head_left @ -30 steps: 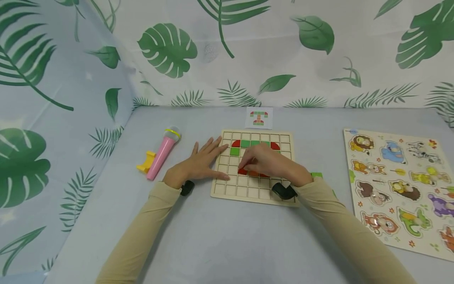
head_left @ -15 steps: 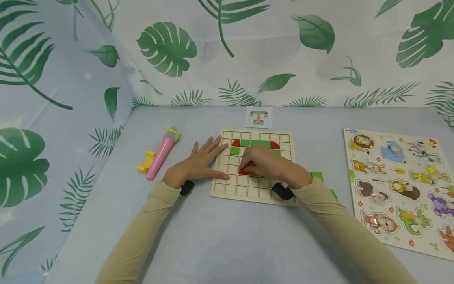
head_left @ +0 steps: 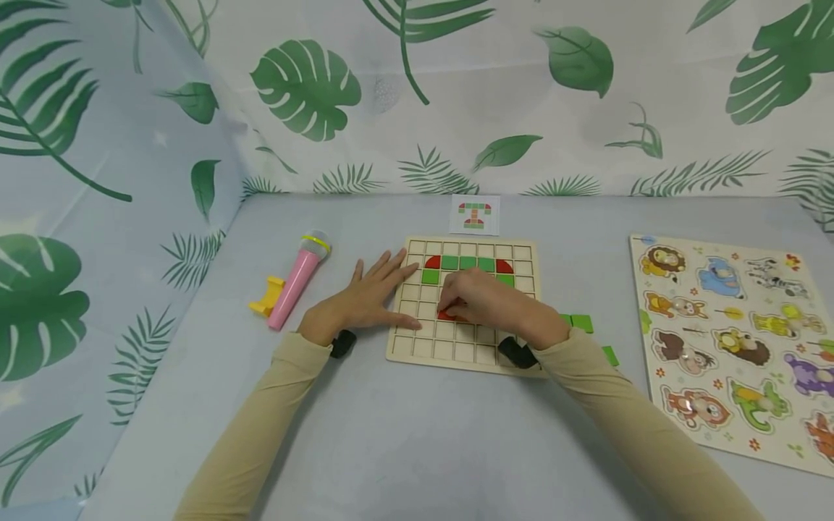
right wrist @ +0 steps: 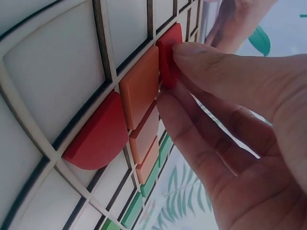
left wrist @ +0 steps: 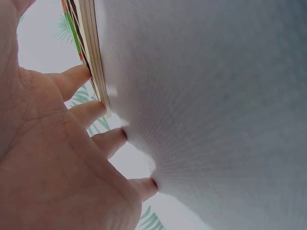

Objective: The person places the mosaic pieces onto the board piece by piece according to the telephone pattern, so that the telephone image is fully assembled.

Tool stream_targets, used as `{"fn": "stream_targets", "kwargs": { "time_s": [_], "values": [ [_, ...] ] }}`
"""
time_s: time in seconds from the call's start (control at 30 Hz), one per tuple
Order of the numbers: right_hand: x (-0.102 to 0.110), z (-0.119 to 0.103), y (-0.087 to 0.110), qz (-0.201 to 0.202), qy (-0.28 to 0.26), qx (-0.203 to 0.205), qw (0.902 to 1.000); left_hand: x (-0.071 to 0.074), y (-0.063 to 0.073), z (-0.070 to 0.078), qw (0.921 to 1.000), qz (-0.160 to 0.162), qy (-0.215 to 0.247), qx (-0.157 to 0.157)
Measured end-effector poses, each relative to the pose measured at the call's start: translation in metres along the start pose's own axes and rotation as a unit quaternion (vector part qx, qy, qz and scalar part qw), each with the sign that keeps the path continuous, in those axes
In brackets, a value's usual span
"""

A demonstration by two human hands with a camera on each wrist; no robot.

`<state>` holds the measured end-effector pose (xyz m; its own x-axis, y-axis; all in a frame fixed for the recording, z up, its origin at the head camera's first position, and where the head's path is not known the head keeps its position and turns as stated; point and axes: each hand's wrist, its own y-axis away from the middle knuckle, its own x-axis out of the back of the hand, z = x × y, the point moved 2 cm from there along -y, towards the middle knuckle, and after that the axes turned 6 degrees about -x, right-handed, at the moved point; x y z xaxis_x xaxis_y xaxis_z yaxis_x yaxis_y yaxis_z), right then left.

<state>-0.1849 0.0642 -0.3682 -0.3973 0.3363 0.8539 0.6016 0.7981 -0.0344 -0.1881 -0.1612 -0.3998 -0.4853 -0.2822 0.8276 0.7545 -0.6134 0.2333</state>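
My left hand (head_left: 368, 297) lies with fingers spread at the left edge of a wooden grid board (head_left: 423, 347). In the left wrist view, some of its fingertips touch the board's side and others rest on the cloth. My right hand (head_left: 485, 297) pinches a red quarter-round tile (right wrist: 168, 52) at a grid square, beside an orange tile (right wrist: 140, 86). Another red quarter-round tile (right wrist: 98, 136) sits on the orange tile's other side. Farther up the board lie a row of green tiles (head_left: 468, 263) and red corner tiles (head_left: 433, 262). In the head view, my right hand hides the board's middle.
A pattern card (head_left: 475, 215) lies behind the board. Loose green tiles (head_left: 581, 323) are by the right forearm. To the left are a pink toy microphone (head_left: 296, 282) and a yellow piece (head_left: 268, 297); an animal puzzle board (head_left: 736, 347) is at the right.
My right hand stays at the same grid square. Its forearm has shifted slightly left, and more of the loose green tiles show beside it. The left hand has kept its place.
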Motion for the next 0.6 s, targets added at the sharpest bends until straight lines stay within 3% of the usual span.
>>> {"fn": "stream_targets", "kwargs": {
  "time_s": [0.37, 0.6],
  "values": [
    [-0.003, -0.001, 0.002, -0.001, 0.004, -0.015, 0.9999, 0.0, 0.0, 0.002, 1.0, -0.003, -0.002, 0.001],
    [0.009, 0.002, 0.013, -0.005, -0.051, -0.055, 0.9972, 0.0, 0.001, 0.003, 1.0, -0.003, -0.007, 0.003]
  ]
}}
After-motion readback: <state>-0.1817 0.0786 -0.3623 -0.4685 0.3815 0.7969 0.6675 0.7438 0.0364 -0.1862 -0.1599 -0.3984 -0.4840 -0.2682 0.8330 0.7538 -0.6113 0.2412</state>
